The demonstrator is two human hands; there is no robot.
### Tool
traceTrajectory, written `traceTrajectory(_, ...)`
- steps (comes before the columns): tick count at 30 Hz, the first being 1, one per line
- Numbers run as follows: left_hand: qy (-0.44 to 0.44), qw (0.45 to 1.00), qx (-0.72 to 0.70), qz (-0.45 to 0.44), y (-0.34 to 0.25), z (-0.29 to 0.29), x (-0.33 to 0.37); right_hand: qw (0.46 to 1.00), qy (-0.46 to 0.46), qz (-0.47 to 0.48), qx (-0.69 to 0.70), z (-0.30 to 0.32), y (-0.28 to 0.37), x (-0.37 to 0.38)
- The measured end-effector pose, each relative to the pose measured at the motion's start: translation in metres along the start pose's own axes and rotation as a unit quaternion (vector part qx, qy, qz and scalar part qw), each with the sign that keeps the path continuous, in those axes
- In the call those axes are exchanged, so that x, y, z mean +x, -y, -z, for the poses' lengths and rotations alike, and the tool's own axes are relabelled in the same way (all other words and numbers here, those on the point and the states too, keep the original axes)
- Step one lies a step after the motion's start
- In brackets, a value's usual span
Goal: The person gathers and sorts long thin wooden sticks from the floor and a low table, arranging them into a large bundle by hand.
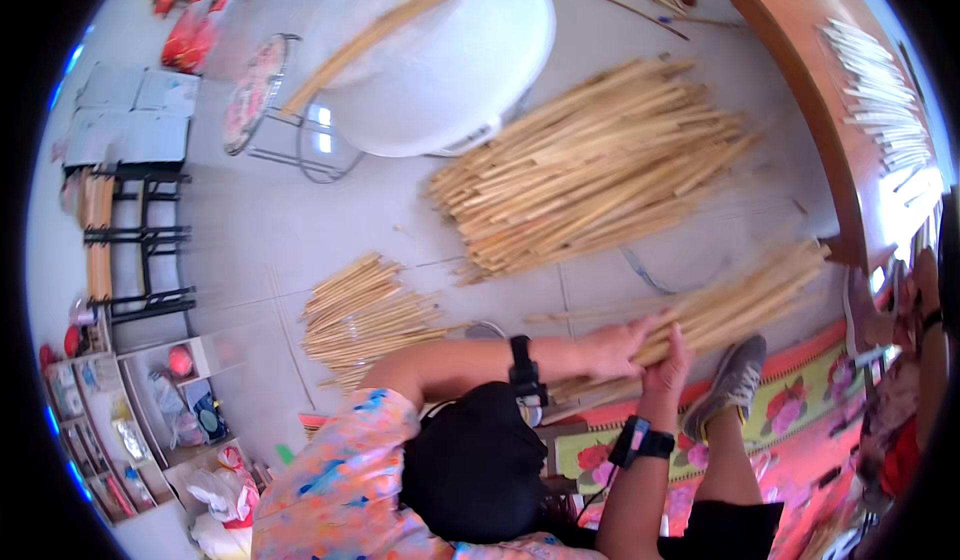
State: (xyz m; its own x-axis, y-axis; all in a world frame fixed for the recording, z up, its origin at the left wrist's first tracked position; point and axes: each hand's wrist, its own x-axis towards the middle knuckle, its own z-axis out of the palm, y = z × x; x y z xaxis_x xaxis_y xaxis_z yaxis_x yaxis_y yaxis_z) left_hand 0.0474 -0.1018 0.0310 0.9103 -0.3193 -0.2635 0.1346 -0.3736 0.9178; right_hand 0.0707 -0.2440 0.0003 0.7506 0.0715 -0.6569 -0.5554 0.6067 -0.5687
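Note:
Both my hands grasp one bundle of long tan sticks [745, 300] that points up and to the right above the floor. My left hand [612, 347], with a black watch on its wrist, wraps the bundle's near end from the left. My right hand [668, 363], wearing a black wristband, closes on the same end from below. My grey shoe [730, 385] rests just under the bundle on a floral mat [800, 405].
A big heap of sticks [590, 170] and a smaller heap [365, 310] lie on the tiled floor. Behind them stand a white round tub [450, 60], a wire stool [265, 90], a black rack [140, 240] and shelves [130, 410]. A wooden table [800, 40] carries pale sticks [880, 100]. Another person [915, 360] is at the right edge.

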Motion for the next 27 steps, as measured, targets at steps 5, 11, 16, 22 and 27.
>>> traceTrajectory(5,0.084,0.98,-0.174,0.046,0.022,0.036,-0.001,1.0,0.003,-0.009,-0.019,-0.017,0.001,-0.004)
traceTrajectory(11,0.094,0.926,-0.342,0.126,0.003,0.052,-0.003,0.996,0.084,-0.003,0.036,-0.024,0.01,-0.007)
traceTrajectory(16,0.096,0.918,-0.365,0.125,-0.003,0.047,-0.002,0.995,0.089,0.006,0.038,-0.025,0.013,-0.01)
traceTrajectory(22,0.06,0.931,-0.348,0.093,-0.002,0.039,-0.002,0.995,0.096,0.015,0.012,-0.026,0.017,-0.01)
traceTrajectory(27,0.038,0.944,-0.32,0.074,0.002,0.036,-0.005,0.996,0.088,-0.002,0.023,-0.024,0.02,-0.011)
